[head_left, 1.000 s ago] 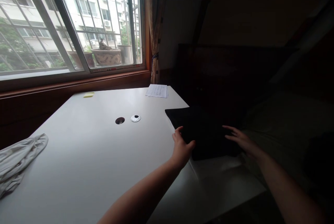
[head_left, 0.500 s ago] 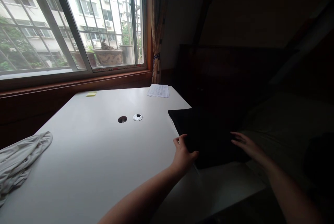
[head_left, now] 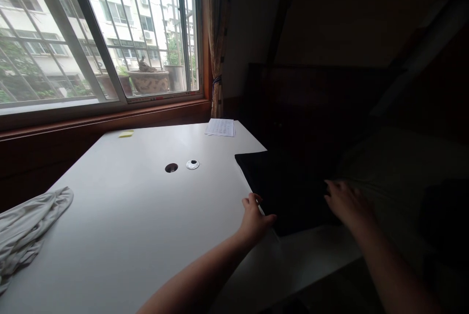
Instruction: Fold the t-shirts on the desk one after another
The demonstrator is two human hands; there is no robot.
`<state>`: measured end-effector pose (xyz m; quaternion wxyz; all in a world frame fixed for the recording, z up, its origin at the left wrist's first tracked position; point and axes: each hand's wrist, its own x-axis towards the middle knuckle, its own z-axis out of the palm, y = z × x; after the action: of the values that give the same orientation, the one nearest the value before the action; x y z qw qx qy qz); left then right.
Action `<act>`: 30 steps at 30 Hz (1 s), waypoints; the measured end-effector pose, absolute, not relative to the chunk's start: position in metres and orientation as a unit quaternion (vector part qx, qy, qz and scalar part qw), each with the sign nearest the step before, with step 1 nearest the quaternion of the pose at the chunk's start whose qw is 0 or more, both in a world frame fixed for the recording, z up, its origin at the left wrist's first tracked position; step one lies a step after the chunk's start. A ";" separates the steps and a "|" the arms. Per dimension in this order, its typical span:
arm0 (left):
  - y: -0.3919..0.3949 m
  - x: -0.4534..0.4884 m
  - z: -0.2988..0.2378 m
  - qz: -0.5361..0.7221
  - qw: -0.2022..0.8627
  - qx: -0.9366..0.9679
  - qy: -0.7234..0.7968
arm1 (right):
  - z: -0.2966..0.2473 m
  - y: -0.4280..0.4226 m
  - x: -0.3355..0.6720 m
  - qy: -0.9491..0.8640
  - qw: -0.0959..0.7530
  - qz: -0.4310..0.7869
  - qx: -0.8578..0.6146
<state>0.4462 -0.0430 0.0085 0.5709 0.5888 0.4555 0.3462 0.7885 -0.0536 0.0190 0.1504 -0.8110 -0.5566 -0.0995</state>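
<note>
A flat black piece (head_left: 293, 192), perhaps folded cloth, lies on the right side of the white table; its details are lost in shadow. At its left edge is my left hand (head_left: 254, 219), thumb stretched over the black surface and fingers bent but apart from the thumb. My right hand (head_left: 348, 204) rests at the opposite edge, fingers loosely bent and spread. Both hands touch or nearly touch the piece, and neither visibly pinches it. Darkness partly hides the right fingertips.
The white table (head_left: 146, 226) has a round hole (head_left: 171, 168) and a round cover (head_left: 192, 164). Papers (head_left: 220, 127) and a yellow note (head_left: 126, 134) lie along the far edge. Crumpled grey cloth (head_left: 32, 226) is at left. Beyond stands a barred window (head_left: 110, 35) with a tied curtain (head_left: 217, 74).
My right hand has moved slightly up and left, and its fingers have turned from stretched to more bent. My left hand stays at the left edge, shifted slightly downward. The black piece looks nearly unmoved.
</note>
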 end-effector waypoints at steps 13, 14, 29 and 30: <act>-0.052 0.380 0.020 0.276 0.552 0.686 0.386 | 0.034 0.075 0.626 -0.755 0.095 0.045 -0.648; -0.049 0.369 0.021 0.281 0.537 0.695 0.388 | 0.031 0.077 0.619 -0.764 0.084 0.047 -0.638; 0.026 0.118 0.025 0.369 0.192 0.739 0.530 | -0.003 0.082 0.619 -0.778 0.141 0.019 -0.612; 0.030 0.091 0.028 0.359 0.124 0.743 0.551 | -0.005 0.083 0.621 -0.778 0.156 0.019 -0.608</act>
<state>0.0911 0.0298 0.0284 0.1236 0.7434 0.5508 0.3588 0.6214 0.0835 -0.0053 0.1561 -0.6077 -0.7785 0.0187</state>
